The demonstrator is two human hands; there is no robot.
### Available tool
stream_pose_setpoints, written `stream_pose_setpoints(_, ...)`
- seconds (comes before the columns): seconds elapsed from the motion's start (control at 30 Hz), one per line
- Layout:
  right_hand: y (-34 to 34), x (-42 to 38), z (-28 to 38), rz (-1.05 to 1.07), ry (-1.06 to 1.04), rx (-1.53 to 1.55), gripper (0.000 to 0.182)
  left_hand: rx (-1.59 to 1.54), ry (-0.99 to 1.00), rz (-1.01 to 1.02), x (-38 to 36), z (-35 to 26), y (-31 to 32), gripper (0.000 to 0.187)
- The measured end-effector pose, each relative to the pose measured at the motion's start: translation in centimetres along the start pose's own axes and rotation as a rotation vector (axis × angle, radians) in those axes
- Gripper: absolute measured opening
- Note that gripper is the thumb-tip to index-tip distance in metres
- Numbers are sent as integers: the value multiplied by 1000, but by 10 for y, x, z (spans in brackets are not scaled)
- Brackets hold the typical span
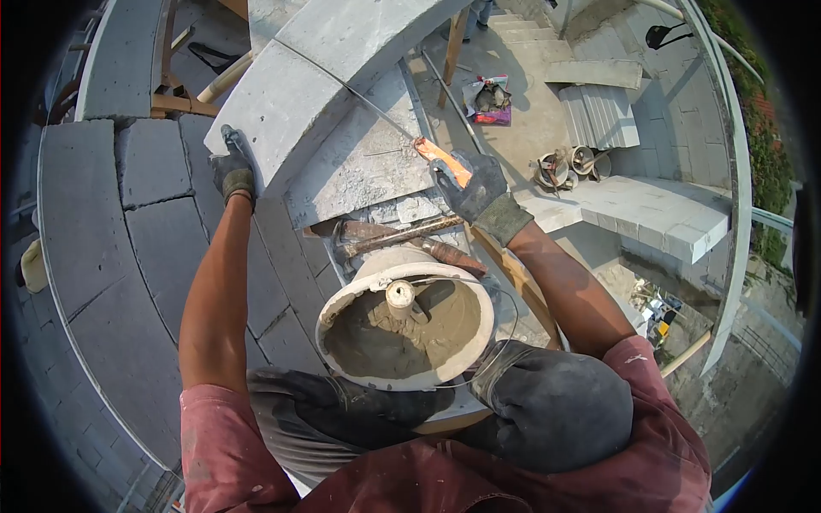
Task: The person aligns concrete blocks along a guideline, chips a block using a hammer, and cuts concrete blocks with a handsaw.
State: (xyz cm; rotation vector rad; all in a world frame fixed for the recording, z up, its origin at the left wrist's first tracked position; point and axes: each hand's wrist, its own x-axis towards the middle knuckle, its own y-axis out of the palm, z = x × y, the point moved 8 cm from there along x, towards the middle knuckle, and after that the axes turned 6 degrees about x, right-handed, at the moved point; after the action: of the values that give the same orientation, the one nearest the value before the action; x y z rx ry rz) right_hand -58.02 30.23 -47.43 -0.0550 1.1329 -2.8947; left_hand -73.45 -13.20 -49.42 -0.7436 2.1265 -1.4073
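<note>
A long pale lightweight concrete block lies in front of me. My left hand, in a dark work glove, rests against its near left end with the fingers stretched out. In my gloved right hand is the orange handle of a hand saw. Its thin blade is seen edge-on and crosses the block's top. Between my knees stands a bucket of wet grey mortar, with a pale round-ended handle sticking up from it. Just beyond the bucket lie dirty tools, including a hammer-like one.
Laid grey blocks form a surface at my left, with an outer edge dropping away. White rubble and dust cover the ledge ahead. At the right lie a lower floor with buckets, stacked slabs, a colourful bag and a curved block wall.
</note>
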Motion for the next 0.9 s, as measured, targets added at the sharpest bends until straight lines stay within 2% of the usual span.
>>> stream_pose_setpoints(0.1, -44, -102, -9, 134, 105, -58, 21, 2, 27, 8, -10, -6, -8, 103)
stream_pose_setpoints(0.13, -52, -121, -11, 59, -30, 11, 22, -2, 52, 24, -6, -10, -5, 103)
stream_pose_setpoints(0.2, -41, -102, -12, 164, 39, -96, 21, 46, 30, 10, 3, -4, 2, 100)
stream_pose_setpoints(0.33, 9, 26, 22, -119, -108, -48, 21, 63, -15, -23, 1, -3, -2, 98)
stream_pose_setpoints(0.37, 10, 50, 26, -18, 41, -72, 23, 48, -3, -10, 2, -1, -1, 99)
stream_pose_setpoints(0.4, 6, 54, 27, 95, 204, -93, 25, 55, -12, 1, 0, 8, 1, 99)
stream_pose_setpoints(0.43, -3, 38, 23, 97, 209, -102, 25, 37, 2, -11, 1, 8, 2, 99)
stream_pose_setpoints(0.5, -30, -14, 29, -142, -128, 56, 23, 65, 14, 29, 15, 7, 8, 98)
stream_pose_setpoints(0.53, -23, -53, -8, -58, -74, 80, 23, 59, 1, 22, 15, 9, 5, 98)
stream_pose_setpoints(0.57, -42, -77, 5, 11, 0, 101, 29, 49, 10, 17, 7, 3, 2, 99)
stream_pose_setpoints(0.67, -38, -92, -22, 98, 38, 32, 27, 24, 49, 42, 13, -3, 7, 98)
stream_pose_setpoints(0.73, -16, -21, 7, 100, -66, 40, 18, 31, 0, -12, 6, 2, 3, 94)
stream_pose_setpoints(0.8, 6, 29, 32, -103, -234, -18, 11, 34, 34, -58, 8, -6, -4, 94)
stream_pose_setpoints(0.83, 4, 42, 37, -110, -240, -29, 11, 0, 50, -50, 14, -7, -2, 93)
stream_pose_setpoints(0.9, 0, 33, 30, -1, -78, 46, 10, -7, 29, 48, 9, 5, 6, 93)
